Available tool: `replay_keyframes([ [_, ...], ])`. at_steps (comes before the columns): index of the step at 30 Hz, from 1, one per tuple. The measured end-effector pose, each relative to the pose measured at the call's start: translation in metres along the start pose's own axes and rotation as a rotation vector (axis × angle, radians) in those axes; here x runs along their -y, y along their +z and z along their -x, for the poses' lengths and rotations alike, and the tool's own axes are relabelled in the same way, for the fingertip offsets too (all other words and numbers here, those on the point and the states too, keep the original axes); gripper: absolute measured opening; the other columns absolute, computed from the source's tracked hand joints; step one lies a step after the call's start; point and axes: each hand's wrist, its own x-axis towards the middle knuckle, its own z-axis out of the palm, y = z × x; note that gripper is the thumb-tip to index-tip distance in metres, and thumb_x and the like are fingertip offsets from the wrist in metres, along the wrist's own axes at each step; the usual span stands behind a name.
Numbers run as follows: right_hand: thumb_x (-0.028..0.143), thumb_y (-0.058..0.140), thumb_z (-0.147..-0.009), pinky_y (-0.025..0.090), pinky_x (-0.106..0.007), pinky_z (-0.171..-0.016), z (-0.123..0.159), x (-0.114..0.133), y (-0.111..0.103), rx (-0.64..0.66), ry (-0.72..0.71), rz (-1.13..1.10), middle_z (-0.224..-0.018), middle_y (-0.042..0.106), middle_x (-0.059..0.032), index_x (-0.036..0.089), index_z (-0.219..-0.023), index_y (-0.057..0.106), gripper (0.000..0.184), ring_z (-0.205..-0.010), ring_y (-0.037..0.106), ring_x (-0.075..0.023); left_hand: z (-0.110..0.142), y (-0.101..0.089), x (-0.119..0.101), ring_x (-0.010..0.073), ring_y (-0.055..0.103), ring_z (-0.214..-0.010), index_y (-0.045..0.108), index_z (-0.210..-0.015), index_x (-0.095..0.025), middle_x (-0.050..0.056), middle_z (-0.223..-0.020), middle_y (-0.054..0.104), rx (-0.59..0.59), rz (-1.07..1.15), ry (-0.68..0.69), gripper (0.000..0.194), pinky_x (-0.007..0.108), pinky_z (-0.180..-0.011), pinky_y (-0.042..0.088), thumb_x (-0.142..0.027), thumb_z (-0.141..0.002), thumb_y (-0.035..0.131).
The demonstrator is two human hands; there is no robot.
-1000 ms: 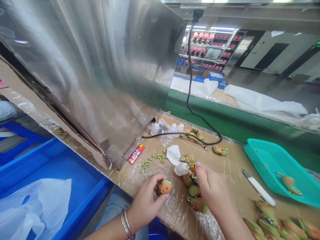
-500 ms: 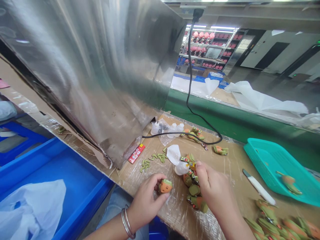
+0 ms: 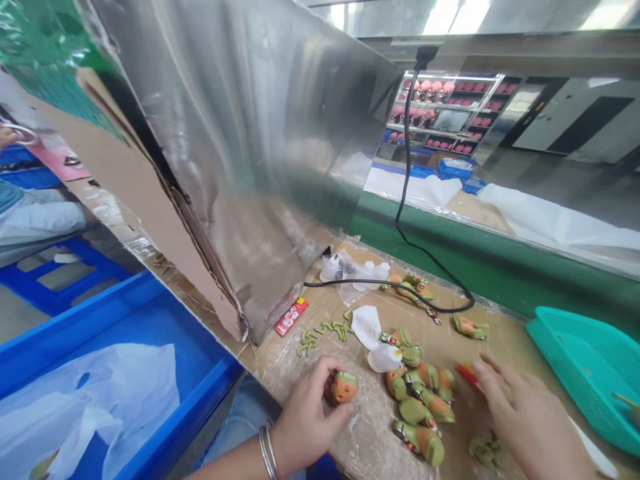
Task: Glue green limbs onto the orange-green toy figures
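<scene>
1. Broadly, the scene is dominated by a long work surface (image 3: 300, 360), which is covered with cardboard and clear plastic film. A stainless steel sheet (image 3: 240, 167) is propped at a tilt along its far edge.
2. To the left of the surface, a blue crate (image 3: 75, 333) is placed, and a white plastic liner (image 3: 90, 407) is laid inside it. To the right, a teal basket (image 3: 590, 373) is set at the surface's edge.
3. Across the surface, a black cable (image 3: 400, 285) is draped behind a scattered pile of orange-and-green figures (image 3: 417, 400), which is spread just right of centre.
4. Beside that pile, a piece of white paper (image 3: 367, 327) and a small white bottle (image 3: 384, 358) are left lying. Small green pieces (image 3: 320, 335) and a red packet (image 3: 291, 317) are seen further left.
5. Near the surface's front edge, an orange-and-green figure piece (image 3: 345, 387) is clenched in the left hand's grip (image 3: 307, 427), its fingers curled around it.
6. Finally, the right hand's grip (image 3: 525, 427) is seen released, with the fingers spread and nothing held. A small red item (image 3: 470, 377) is found just beside the fingertips.
</scene>
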Motion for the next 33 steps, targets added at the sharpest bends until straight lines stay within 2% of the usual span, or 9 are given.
replay_keyframes([
  [3,0.060,0.038,-0.078,0.045,-0.043,-0.080,0.018,0.032,0.003,0.014,-0.071,-0.140,-0.105,0.063,-0.0100,0.020,-0.098,0.062,0.051,-0.094,0.058,-0.0296,-0.003,0.004,0.001,0.0196,0.059,-0.079,0.049,-0.101,-0.024,0.001,-0.087,0.062,-0.031,0.025,-0.021,0.034,0.032,-0.073,0.048,-0.012,-0.071,0.060],
  [8,0.047,0.058,-0.072,0.042,-0.043,-0.081,0.037,0.084,0.026,0.143,-0.282,-0.318,-0.099,0.063,-0.0071,0.021,-0.102,0.061,0.040,-0.094,0.053,-0.0281,-0.010,0.002,-0.003,0.0156,0.062,-0.074,0.039,-0.106,-0.025,0.001,-0.088,0.063,-0.044,0.056,-0.052,0.035,0.027,-0.065,0.049,-0.007,-0.077,0.048],
  [13,0.041,0.055,-0.079,0.041,-0.042,-0.083,0.051,0.097,0.034,0.198,-0.309,-0.383,-0.097,0.062,-0.0069,0.021,-0.097,0.061,0.028,-0.095,0.052,-0.0267,-0.005,-0.007,-0.018,0.0176,0.061,-0.070,0.048,-0.105,-0.026,-0.001,-0.085,0.064,0.021,-0.012,-0.056,0.039,0.030,-0.064,0.048,-0.012,-0.071,0.059],
  [16,0.039,0.060,-0.078,0.044,-0.035,-0.079,0.068,0.101,0.032,0.271,-0.321,-0.436,-0.094,0.064,-0.0019,0.025,-0.094,0.063,0.022,-0.091,0.056,-0.0229,-0.006,-0.006,-0.026,0.0237,0.061,-0.086,0.055,-0.108,-0.027,0.003,-0.100,0.068,0.075,-0.070,-0.026,0.048,0.036,-0.077,0.046,-0.014,-0.064,0.068],
  [19,0.041,0.062,-0.078,0.048,-0.030,-0.073,0.081,0.099,0.031,0.284,-0.292,-0.484,-0.093,0.066,-0.0005,0.025,-0.098,0.062,0.025,-0.084,0.060,-0.0196,-0.011,-0.002,-0.030,0.0266,0.060,-0.092,0.064,-0.098,-0.027,0.003,-0.099,0.070,0.125,-0.111,0.006,0.036,0.038,-0.082,0.043,-0.014,-0.064,0.067],
  [23,0.043,0.057,-0.083,0.048,-0.025,-0.075,0.085,0.097,0.023,0.179,-0.278,-0.546,-0.104,0.062,-0.0021,0.026,-0.102,0.061,0.026,-0.090,0.060,-0.0173,-0.013,0.000,-0.033,0.0255,0.061,-0.082,0.066,-0.089,-0.025,0.002,-0.088,0.071,0.154,-0.142,0.012,0.020,0.035,-0.075,0.043,-0.022,-0.069,0.065],
  [27,0.028,0.059,-0.084,0.044,-0.023,-0.072,0.081,0.108,0.007,0.087,-0.425,-0.659,-0.088,0.059,0.0008,0.028,-0.083,0.065,0.006,-0.084,0.057,-0.0143,-0.010,-0.001,-0.035,0.0253,0.060,-0.084,0.066,-0.091,-0.025,0.003,-0.089,0.070,0.165,-0.151,0.007,0.020,0.035,-0.076,0.042,-0.027,-0.071,0.064],
  [30,0.016,0.059,-0.084,0.041,-0.024,-0.076,0.080,0.111,-0.005,0.022,-0.494,-0.832,-0.086,0.057,0.0020,0.027,-0.086,0.063,0.012,-0.084,0.053,-0.0135,-0.010,-0.001,-0.034,0.0256,0.059,-0.086,0.066,-0.090,-0.025,0.003,-0.090,0.070,0.168,-0.135,-0.006,0.019,0.035,-0.078,0.041,-0.027,-0.071,0.065],
  [33,0.012,0.056,-0.085,0.039,-0.025,-0.083,0.082,0.103,-0.009,-0.110,-0.466,-0.991,-0.090,0.057,0.0024,0.027,-0.090,0.060,0.016,-0.090,0.051,-0.0133,-0.010,-0.001,-0.032,0.0268,0.058,-0.088,0.067,-0.092,-0.025,0.003,-0.092,0.070,0.164,-0.098,-0.030,0.025,0.037,-0.080,0.041,-0.024,-0.067,0.069],
])
